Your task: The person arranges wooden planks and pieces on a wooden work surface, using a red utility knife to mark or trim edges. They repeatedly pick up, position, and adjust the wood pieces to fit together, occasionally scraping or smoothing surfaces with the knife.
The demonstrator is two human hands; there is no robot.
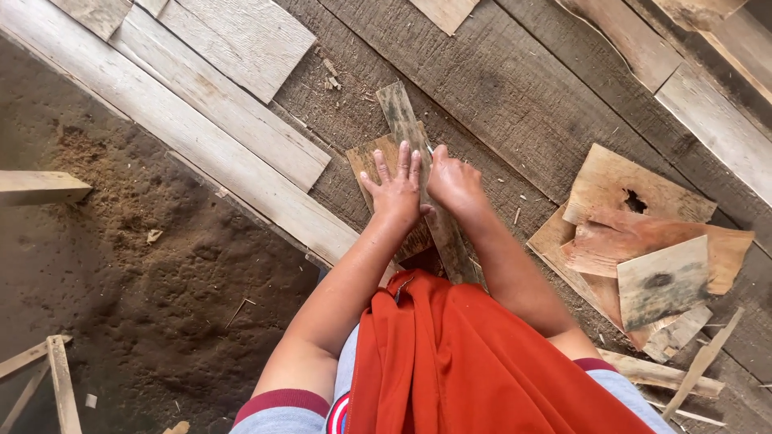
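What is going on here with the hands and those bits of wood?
A person looks down at a rough plank floor. The left hand lies flat, fingers spread, on a small wood offcut. The right hand is closed on a narrow weathered strip of wood that runs beside the offcut; what it grips is hidden. A pile of thin wood scraps lies to the right, and loose sawdust covers the left.
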